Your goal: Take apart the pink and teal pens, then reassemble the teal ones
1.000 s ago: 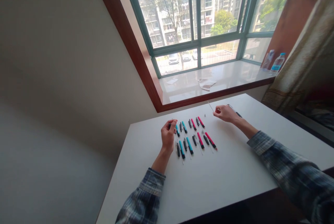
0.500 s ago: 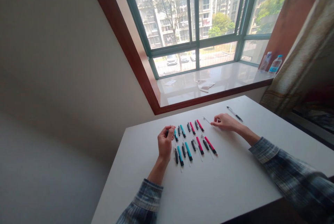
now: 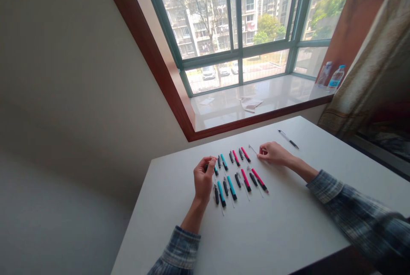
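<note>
**Two fine pinches over the rows of pen parts**

The left hand (image 3: 203, 179) is curled and narrow, its fingertips (image 3: 209, 165) closed on a small dark piece (image 3: 206, 167), mostly hidden by the fingers, at the near end of the rows. The right hand (image 3: 273, 153) rests low, with a narrow pinch on what seems to be the end of a thin pale rod (image 3: 253, 149), which points back toward the far row.

Between the hands lie two rows of pen parts: teal barrels (image 3: 231, 188), pink barrels (image 3: 245, 179) and black pieces (image 3: 225, 188), with more thin rods among them. A whole white pen (image 3: 288, 139) lies apart on the white table (image 3: 282, 232), beyond the right hand.

Parts this slight are likely handled best right at the fingertips, with the wrists low and steady — a firm pinch, not a hard one, and clear of the neighbouring parts, which sit close together.

Beyond the table, two plastic bottles (image 3: 331, 75) stand on the window sill (image 3: 282, 95) — a folded cloth (image 3: 250, 104) lies there too.
</note>
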`<state>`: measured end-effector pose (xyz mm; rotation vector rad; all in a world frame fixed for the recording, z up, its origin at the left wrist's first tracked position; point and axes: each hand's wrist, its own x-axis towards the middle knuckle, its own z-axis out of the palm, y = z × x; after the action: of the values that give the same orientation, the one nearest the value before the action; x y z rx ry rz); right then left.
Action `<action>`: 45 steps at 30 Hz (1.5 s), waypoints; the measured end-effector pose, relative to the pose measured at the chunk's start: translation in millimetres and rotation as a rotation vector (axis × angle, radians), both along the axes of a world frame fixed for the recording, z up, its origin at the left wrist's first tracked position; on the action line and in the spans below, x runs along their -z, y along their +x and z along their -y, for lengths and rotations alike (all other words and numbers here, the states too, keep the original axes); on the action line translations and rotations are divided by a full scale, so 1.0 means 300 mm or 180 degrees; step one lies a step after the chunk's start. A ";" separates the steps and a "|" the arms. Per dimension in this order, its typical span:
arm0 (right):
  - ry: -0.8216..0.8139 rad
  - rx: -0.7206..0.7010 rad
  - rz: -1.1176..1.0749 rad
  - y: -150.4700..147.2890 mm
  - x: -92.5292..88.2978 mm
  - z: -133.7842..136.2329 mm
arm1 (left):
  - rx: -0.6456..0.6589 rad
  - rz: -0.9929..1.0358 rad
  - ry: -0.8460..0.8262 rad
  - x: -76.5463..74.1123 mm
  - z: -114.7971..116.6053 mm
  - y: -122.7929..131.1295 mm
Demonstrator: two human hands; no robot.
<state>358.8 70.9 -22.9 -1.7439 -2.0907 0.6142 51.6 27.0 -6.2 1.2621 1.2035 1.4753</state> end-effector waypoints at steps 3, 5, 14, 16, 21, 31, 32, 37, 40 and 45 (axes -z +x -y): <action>-0.0035 0.0006 -0.0031 -0.012 0.002 0.008 | 0.0019 -0.0123 0.0058 0.004 -0.001 0.000; -0.0032 0.0012 -0.0029 -0.016 0.005 0.011 | 0.0018 -0.0176 0.0094 0.005 0.001 0.002; 0.0017 0.0109 0.0078 -0.034 0.017 0.014 | 0.0056 -0.0235 0.0141 0.002 0.003 0.009; 0.0042 0.0085 0.0099 -0.035 0.011 0.016 | 0.0076 -0.0271 0.0155 -0.006 0.006 0.011; 0.0326 -0.0006 -0.0040 -0.033 -0.018 0.024 | 0.0139 -0.0523 0.0057 -0.029 0.016 0.015; 0.1731 -0.1173 -0.1312 -0.180 -0.051 0.128 | 0.0478 -0.1741 0.0152 -0.049 0.093 0.089; 0.1695 -0.1220 -0.1390 -0.195 -0.054 0.141 | 0.0524 -0.1853 0.0227 -0.048 0.098 0.094; 0.1463 -0.1319 -0.1654 -0.229 -0.065 0.174 | 0.0679 -0.2344 0.0519 -0.034 0.100 0.095; 0.1412 -0.1265 -0.1690 -0.229 -0.060 0.171 | 0.0696 -0.2573 0.0602 -0.022 0.097 0.088; 0.1354 -0.1288 -0.1670 -0.231 -0.057 0.166 | 0.0730 -0.2626 0.0646 -0.016 0.094 0.087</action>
<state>289.5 21.2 -5.8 -0.8248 -1.9991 0.5947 77.6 -1.3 -1.4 2.1889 1.3584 0.9271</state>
